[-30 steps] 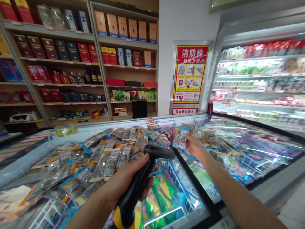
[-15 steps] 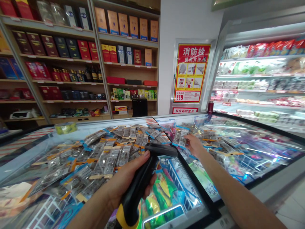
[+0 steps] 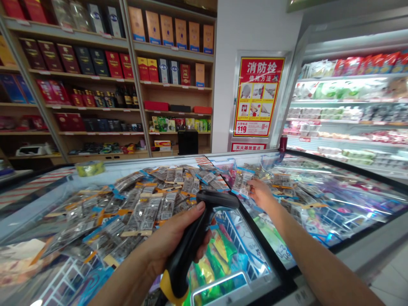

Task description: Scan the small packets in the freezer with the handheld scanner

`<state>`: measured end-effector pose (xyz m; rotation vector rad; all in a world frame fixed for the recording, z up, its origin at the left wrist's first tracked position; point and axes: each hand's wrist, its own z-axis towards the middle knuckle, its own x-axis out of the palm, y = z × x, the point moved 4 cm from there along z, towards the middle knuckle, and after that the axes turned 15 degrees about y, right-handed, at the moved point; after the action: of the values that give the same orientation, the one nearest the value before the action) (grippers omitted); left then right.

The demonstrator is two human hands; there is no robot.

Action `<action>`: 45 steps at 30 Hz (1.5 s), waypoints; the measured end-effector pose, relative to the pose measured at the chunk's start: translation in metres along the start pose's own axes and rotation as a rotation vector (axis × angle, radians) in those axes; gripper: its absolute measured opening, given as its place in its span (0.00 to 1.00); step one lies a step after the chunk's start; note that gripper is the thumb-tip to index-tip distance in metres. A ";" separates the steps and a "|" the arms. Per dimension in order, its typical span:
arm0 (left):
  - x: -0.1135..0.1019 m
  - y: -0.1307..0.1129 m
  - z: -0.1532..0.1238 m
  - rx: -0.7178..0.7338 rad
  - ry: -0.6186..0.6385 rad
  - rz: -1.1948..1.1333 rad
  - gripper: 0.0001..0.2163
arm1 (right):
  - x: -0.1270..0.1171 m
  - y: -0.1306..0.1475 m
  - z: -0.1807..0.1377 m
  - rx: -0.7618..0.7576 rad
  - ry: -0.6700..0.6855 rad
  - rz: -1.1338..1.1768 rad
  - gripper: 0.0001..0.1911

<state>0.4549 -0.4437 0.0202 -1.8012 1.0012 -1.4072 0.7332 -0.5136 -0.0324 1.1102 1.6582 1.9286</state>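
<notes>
My left hand [image 3: 174, 238] grips a black barcode scanner [image 3: 194, 242] with a yellow base, its head pointing right over the freezer lid. My right hand [image 3: 259, 193] reaches forward and holds a small clear packet [image 3: 241, 182] with a blue header, lifted slightly among others on the glass. Several similar clear packets [image 3: 143, 204] with blue and orange headers lie spread across the left glass lid of the chest freezer [image 3: 261, 255]. More packets [image 3: 287, 187] cover the right lid.
Green and yellow frozen bags [image 3: 210, 267] show through the glass below the scanner. Wooden shelves [image 3: 134, 80] of boxed goods stand behind. A red fire-hydrant poster [image 3: 257, 97] hangs on the wall. An open refrigerated case [image 3: 347, 102] runs along the right.
The view has shifted slightly up and to the left. My right hand stays on the packet and the scanner stays held in my left hand.
</notes>
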 end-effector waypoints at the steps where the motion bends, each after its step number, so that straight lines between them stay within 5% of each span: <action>1: 0.000 0.000 0.000 -0.004 0.000 0.000 0.18 | 0.000 0.000 0.000 0.000 -0.005 -0.005 0.07; 25: -0.002 0.000 0.005 0.022 0.071 -0.022 0.19 | 0.000 -0.001 -0.001 -0.022 -0.020 -0.021 0.07; 31: -0.004 0.000 0.005 0.000 0.021 -0.002 0.19 | -0.011 0.005 0.002 -0.193 -0.096 -0.568 0.06; 38: -0.006 0.000 0.004 0.021 0.011 -0.007 0.19 | 0.016 0.007 -0.007 -0.238 0.124 -0.969 0.08; 45: -0.005 0.000 0.003 0.002 0.000 -0.009 0.19 | 0.002 0.004 -0.002 -0.108 0.084 -0.610 0.08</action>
<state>0.4570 -0.4395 0.0173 -1.8057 0.9930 -1.4134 0.7315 -0.5148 -0.0281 0.4092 1.6592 1.6460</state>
